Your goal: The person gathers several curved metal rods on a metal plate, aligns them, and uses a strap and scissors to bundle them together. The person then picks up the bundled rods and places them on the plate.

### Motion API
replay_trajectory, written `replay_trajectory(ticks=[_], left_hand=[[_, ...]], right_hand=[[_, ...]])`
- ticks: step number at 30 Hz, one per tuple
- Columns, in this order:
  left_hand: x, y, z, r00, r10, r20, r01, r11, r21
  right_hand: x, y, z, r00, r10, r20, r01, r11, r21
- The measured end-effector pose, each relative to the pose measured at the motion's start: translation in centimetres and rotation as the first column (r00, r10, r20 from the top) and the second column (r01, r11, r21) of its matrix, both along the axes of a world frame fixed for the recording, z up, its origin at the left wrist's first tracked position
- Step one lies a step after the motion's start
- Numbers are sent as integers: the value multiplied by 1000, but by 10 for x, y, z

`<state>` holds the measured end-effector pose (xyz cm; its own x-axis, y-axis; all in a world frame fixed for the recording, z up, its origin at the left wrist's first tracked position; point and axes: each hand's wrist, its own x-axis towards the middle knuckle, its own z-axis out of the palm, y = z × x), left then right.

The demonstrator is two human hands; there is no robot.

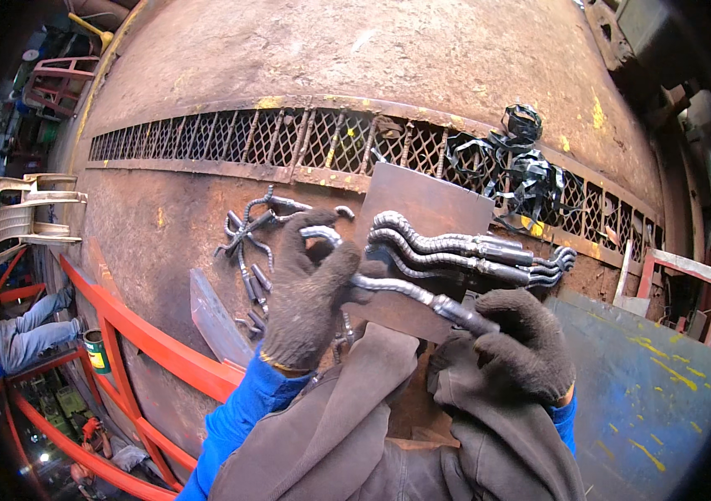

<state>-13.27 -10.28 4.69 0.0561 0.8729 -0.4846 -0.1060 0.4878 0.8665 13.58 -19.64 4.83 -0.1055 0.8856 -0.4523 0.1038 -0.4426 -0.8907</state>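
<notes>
Between my two hands, over my lap, is a bent ribbed steel bar (397, 288) with a thicker cylindrical sleeve near its right end. My left hand (309, 292), in a dark grey knit glove, is closed round its curved left end. Around the sleeve end curl the fingers of my right hand (526, 342), gloved alike. Just beyond, several similar bent bars (439, 244) lie side by side, partly on a flat steel plate (426, 192). Left of my left hand, more loose bars and short sleeves (268, 224) are scattered on the rusty surface.
A mesh grating (288, 138) crosses the rusty surface, with tangled black plastic strips (531, 179) over it. Orange-red framing (163, 342) runs along the left, near a plastic chair (25, 217), a can (96, 351) and a person in jeans (38, 321). A paint-marked sheet (647, 376) lies right.
</notes>
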Motion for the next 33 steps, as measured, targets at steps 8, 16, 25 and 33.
replay_trajectory(ticks=[8,16,25,33], left_hand=[[-6,-14,-45,977,-194,-84,183,975,-125],[4,-15,-57,896,-122,-427,193,973,127],[0,-14,-66,853,-94,-513,231,950,211],[1,-10,-66,775,-23,-632,344,854,390]], right_hand=[[21,-21,-29,934,-357,25,358,933,-28],[15,-27,-48,832,-553,37,554,833,-1],[9,-26,-56,796,-578,180,570,816,100],[4,-26,-60,787,-594,167,585,804,106]])
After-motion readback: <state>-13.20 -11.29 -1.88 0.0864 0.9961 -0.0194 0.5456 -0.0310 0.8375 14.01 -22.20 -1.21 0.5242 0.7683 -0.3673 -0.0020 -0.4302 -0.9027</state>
